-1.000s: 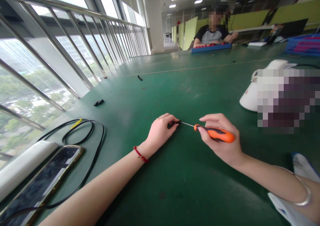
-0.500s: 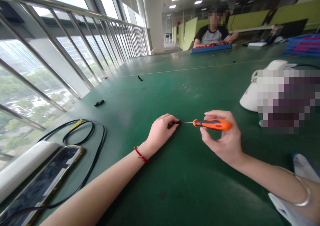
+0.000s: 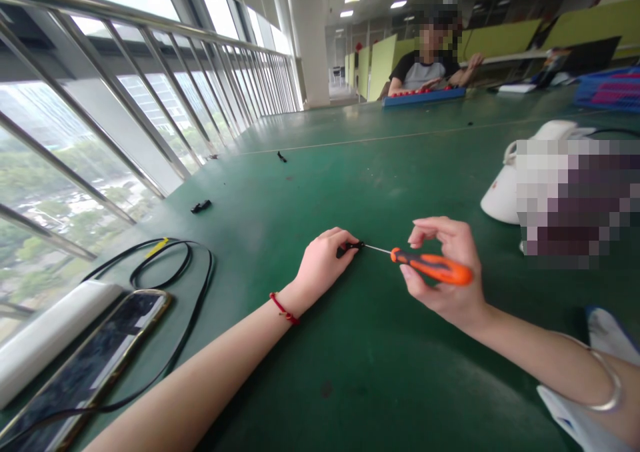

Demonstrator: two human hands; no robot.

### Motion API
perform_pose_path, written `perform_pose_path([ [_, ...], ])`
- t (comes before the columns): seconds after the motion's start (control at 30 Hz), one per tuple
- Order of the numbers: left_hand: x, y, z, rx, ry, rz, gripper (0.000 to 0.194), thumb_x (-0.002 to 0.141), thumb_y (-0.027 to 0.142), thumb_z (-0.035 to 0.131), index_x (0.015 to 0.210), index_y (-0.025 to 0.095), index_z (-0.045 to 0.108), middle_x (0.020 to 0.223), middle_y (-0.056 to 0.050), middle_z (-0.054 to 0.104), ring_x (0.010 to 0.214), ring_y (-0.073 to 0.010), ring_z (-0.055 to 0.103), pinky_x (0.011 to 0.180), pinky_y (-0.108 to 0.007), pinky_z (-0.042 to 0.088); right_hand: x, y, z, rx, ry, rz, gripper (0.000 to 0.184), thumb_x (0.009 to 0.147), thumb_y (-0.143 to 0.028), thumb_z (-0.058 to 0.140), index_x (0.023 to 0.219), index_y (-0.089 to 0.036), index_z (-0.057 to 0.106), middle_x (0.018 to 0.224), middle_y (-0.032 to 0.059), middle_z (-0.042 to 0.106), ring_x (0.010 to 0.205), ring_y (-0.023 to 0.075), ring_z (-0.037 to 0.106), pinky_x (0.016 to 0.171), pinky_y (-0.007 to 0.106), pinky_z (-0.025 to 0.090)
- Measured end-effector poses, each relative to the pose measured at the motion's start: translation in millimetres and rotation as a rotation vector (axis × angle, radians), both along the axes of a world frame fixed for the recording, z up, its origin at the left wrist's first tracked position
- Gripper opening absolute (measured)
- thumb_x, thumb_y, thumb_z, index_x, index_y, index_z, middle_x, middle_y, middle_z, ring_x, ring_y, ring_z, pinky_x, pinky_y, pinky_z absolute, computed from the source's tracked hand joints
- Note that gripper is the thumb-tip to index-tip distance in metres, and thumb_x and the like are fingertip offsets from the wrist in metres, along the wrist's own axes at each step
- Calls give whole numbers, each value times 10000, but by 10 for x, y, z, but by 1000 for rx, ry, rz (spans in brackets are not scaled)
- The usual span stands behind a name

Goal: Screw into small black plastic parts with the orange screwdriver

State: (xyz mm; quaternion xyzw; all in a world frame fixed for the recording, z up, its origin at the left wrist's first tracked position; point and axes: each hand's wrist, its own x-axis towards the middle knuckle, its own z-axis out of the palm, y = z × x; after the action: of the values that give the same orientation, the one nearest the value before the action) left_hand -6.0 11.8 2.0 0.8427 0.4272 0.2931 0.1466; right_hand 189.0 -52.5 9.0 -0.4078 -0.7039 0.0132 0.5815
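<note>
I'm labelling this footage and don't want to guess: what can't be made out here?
All in the head view:
Black part: mostly hidden by the left hand.
Screwdriver: its tip is too small to make out.
Phone: near end cut off by the picture edge.
White object at right: partly pixelated.
Far person: face pixelated.

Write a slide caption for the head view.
Left hand holds a small black part, right hand an orange screwdriver aimed at it, over a green table.

We see a green table (image 3: 320, 192), its surface marked with faint stains. On it lie a phone (image 3: 90, 365), a black cable (image 3: 204, 289) and small black parts (image 3: 201, 206).
</note>
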Motion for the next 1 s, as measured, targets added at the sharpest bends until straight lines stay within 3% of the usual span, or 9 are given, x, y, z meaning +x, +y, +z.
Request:
perform_pose_path([
  [0.13, 0, 2, 4, -9, -1, -1, 109, 828, 176, 580, 894, 187, 666, 891, -29, 659, 808, -159, 608, 708, -261, 490, 4, -24, 33, -64, -94, -19, 162, 751, -214, 637, 896, -243, 570, 540, -57, 527, 529, 147, 533, 659, 344, 466],
  [0.2, 3, 3, 6, -17, -1, 1, 110, 828, 175, 581, 895, 186, 668, 889, -27, 660, 807, -158, 606, 712, -263, 491, -9, -34, 29, -72, -109, -7, 75, 780, -185, 615, 804, -242, 573, 589, -44, 594, 538, 136, 561, 641, 323, 465],
  [0.33, 8, -1, 9, -16, 2, 9, 109, 821, 165, 584, 890, 185, 667, 888, -26, 659, 809, -160, 605, 711, -263, 490, -27, -14, 1, 7, 6, -9, 295, 720, -148, 652, 985, -239, 559, 871, 26, 626, 769, 178, 612, 695, 326, 510],
  [0.43, 7, -4, 10, -16, 2, 8, 111, 822, 166, 582, 891, 188, 666, 893, -25, 659, 813, -161, 605, 710, -263, 491, -21, -2, 5, -9, 54, 20, 418, 696, -156, 659, 1082, -230, 517, 824, 15, 571, 739, 173, 583, 694, 339, 515],
  [0.6, 3, -5, 6, -17, -7, 1, 112, 828, 175, 580, 893, 188, 669, 888, -21, 658, 805, -155, 602, 718, -263, 492, -18, -46, 19, -122, -75, 5, 68, 780, -194, 622, 809, -242, 584, 613, -33, 583, 565, 137, 565, 591, 289, 472],
  [0.73, -1, 1, -1, -11, -5, 2, 105, 823, 174, 584, 887, 187, 667, 880, -21, 653, 803, -156, 598, 707, -260, 488, -28, -34, -4, -27, 18, 8, 304, 732, -157, 650, 1013, -232, 563, 866, 26, 612, 745, 165, 605, 682, 306, 513],
  [0.8, -1, 3, -1, -8, -6, 1, 104, 823, 171, 583, 886, 186, 665, 880, -21, 652, 806, -156, 599, 707, -260, 487, -27, -21, -2, -15, 58, 19, 424, 711, -166, 666, 1105, -219, 518, 833, 21, 575, 738, 172, 591, 691, 326, 516],
  [0.93, 2, 3, 3, -10, -8, -3, 107, 829, 175, 578, 889, 187, 665, 886, -21, 654, 803, -153, 602, 715, -261, 490, -27, -36, 24, -139, -47, -3, 171, 767, -209, 647, 916, -238, 568, 554, -51, 507, 565, 150, 538, 604, 309, 470],
  [1.0, 3, 1, 4, -10, -6, -4, 108, 830, 176, 576, 888, 191, 666, 888, -22, 655, 804, -153, 603, 718, -261, 492, -36, -47, 26, -144, -49, -13, 101, 785, -195, 631, 854, -241, 575, 615, -31, 574, 602, 148, 564, 616, 301, 472],
])
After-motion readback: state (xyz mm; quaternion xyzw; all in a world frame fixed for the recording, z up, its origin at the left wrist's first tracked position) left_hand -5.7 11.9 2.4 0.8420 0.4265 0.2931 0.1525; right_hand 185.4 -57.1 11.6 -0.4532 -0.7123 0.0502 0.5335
